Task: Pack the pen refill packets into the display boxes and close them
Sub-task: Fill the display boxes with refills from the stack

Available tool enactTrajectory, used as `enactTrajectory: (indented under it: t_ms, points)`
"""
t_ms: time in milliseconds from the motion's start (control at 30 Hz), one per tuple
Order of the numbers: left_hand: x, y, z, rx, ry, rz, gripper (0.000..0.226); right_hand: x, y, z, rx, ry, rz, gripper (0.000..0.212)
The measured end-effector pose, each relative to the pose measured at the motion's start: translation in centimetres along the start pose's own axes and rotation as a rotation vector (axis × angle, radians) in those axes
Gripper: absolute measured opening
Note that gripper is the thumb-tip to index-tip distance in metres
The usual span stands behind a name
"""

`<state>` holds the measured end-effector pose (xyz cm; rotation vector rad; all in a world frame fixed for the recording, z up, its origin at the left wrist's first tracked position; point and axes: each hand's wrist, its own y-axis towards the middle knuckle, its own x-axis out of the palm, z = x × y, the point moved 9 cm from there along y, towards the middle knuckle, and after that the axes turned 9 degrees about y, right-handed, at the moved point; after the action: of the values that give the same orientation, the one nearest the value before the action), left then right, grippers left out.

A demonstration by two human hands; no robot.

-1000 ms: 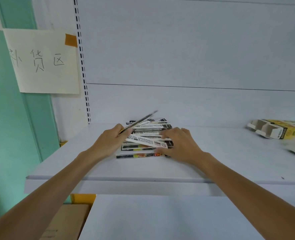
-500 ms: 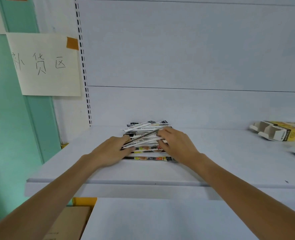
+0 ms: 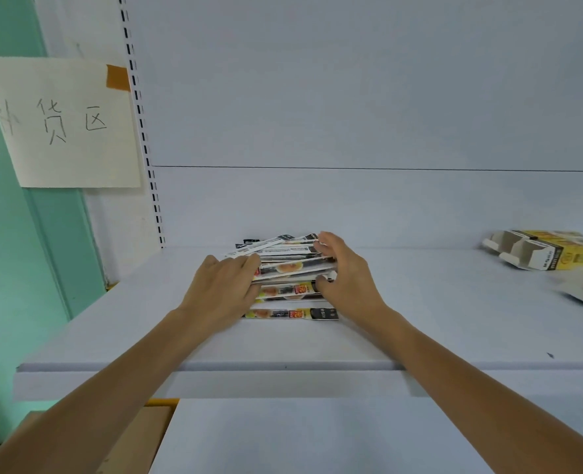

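Facing you is a white back panel, with a white shelf running across in front of it. A cream paper sign with handwritten characters hangs at your upper left, held at one corner by a piece of orange tape.

Both your forearms reach over the shelf's front edge to the stack of pen refill packets, which sits on the shelf left of centre, near the back panel. Your left hand holds the stack's left end, thumb on the top packet and fingers against the side; that grip is closed on the packets, though you cannot tell how far the fingers go in. Your right hand has its grip round the right end, fingers curved over the far top edge and thumb pressing the near side.

The packets are long, narrow strips, white with black printing and orange-yellow artwork, fanned unevenly. The lowest packet lies flat on the shelf, sticking out towards you.

Well apart, at the far right, the yellow and white display boxes lie open on their sides.
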<state>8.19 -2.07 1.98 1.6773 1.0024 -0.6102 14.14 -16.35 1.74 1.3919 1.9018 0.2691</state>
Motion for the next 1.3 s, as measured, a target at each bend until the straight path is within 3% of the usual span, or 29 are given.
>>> enactTrajectory:
  t_ms: [133,267,367,500,633,800,933,1067,1233,1300]
  points:
    - [-0.4,1.2,2.4,0.061,0.016,-0.031,0.023,-1.7,-0.1,-0.2,0.01,0.022,0.01,0.064]
    - [-0.6,3.4,6.0,0.022,-0.175,-0.094,0.018,-5.4,-0.7,0.9,0.137,0.164,0.192,0.041]
    - [-1.5,5.8,10.5,0.039,-0.219,-0.1,0.015,-8.5,-1.1,2.1,0.159,0.008,0.22,0.039]
    - [-2.7,8.3,16.4,0.068,-0.273,-0.068,0.015,-14.3,-2.2,4.8,0.129,-0.199,0.123,0.026]
    - [-3.6,10.2,23.3,0.047,-0.395,-0.128,0.018,-23.3,-3.9,7.6,0.071,-0.478,0.141,0.029]
    - [-4.1,12.4,31.4,-0.018,-0.547,-0.249,0.043,-37.2,-6.0,12.3,0.141,-0.559,0.245,0.029]
    - [-4.5,13.4,36.5,0.014,-0.528,-0.284,0.046,-45.5,-8.7,16.6,0.25,-0.605,0.296,0.034]
    - [-4.7,14.7,39.2,0.002,-0.416,-0.201,0.039,-48.2,-10.7,22.3,0.377,-0.668,0.199,0.041]
    - [-5.1,15.5,40.5,-0.083,-0.351,-0.063,0.031,-48.0,-11.0,25.3,0.362,-0.643,0.17,0.044]
    - [-5.1,15.8,41.3,-0.042,-0.383,-0.06,0.03,-48.0,-10.9,25.5,0.365,-0.673,0.148,0.055]
